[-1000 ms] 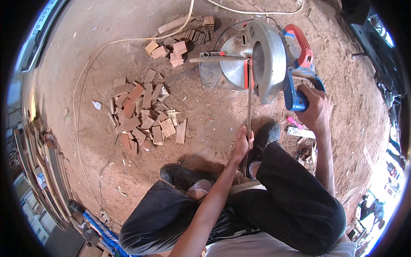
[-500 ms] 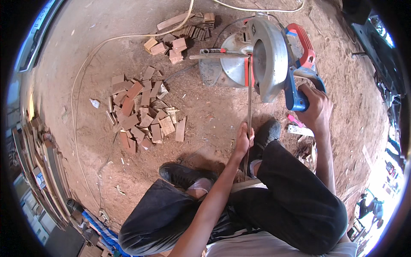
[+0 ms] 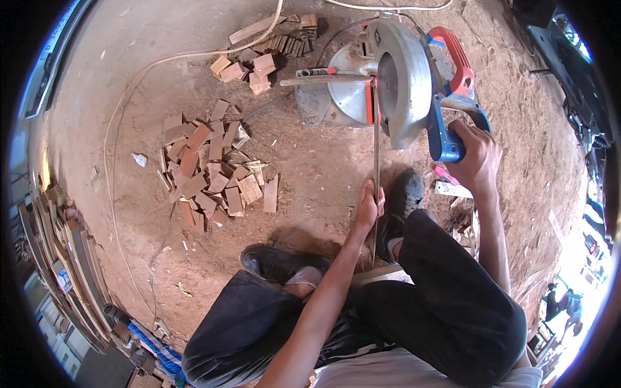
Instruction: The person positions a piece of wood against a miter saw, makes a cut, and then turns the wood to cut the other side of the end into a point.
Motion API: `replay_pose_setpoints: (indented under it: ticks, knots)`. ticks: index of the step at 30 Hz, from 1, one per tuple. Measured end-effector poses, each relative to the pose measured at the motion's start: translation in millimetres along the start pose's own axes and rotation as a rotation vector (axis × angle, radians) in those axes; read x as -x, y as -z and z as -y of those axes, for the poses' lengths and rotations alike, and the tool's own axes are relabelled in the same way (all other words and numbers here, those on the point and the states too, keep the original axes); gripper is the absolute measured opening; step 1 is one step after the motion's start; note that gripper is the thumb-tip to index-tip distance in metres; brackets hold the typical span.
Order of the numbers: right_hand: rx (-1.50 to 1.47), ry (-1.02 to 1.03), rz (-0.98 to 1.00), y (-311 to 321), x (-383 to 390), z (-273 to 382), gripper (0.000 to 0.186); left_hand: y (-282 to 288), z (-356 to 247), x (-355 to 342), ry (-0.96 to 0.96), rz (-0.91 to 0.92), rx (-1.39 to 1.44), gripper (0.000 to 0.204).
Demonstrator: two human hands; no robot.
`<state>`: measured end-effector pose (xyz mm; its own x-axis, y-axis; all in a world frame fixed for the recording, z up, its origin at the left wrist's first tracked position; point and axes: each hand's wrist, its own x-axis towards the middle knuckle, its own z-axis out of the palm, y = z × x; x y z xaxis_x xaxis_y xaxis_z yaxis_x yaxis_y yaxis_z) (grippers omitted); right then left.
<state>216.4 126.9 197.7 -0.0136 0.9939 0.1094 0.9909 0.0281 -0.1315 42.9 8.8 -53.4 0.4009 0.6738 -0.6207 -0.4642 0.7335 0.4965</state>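
The left hand (image 3: 368,207) grips the wooden strip (image 3: 377,149), seemingly to steady it at the saw (image 3: 406,84); the right hand (image 3: 477,158) clasps the blue handle (image 3: 445,143), apparently for control.

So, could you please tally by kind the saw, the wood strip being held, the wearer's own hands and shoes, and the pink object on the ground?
Miter saw: 1
Wood strip: 1
Left hand and right hand: 2
Left shoe and right shoe: 2
Pink object: 1
Total: 7
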Motion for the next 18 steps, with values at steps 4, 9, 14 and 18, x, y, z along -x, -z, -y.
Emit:
replay_pose_setpoints:
  ticks: [4, 9, 14, 18]
  knots:
    - [0.034, -0.002, 0.009, -2, -1, 6, 0.030, 5, 1, 0, -0.034, 0.001, 0.009, 0.047]
    - [0.073, 0.005, -0.009, 7, 1, 1, 0.031, -14, 2, -2, -0.028, 0.006, 0.029, 0.048]
    - [0.017, 0.007, -0.015, -4, 2, -1, 0.033, -3, -6, 5, -0.040, -0.024, -0.067, 0.057]
    - [-0.002, 0.001, 0.013, -5, -1, 0, 0.036, 19, -6, 22, 0.057, -0.028, -0.067, 0.058]
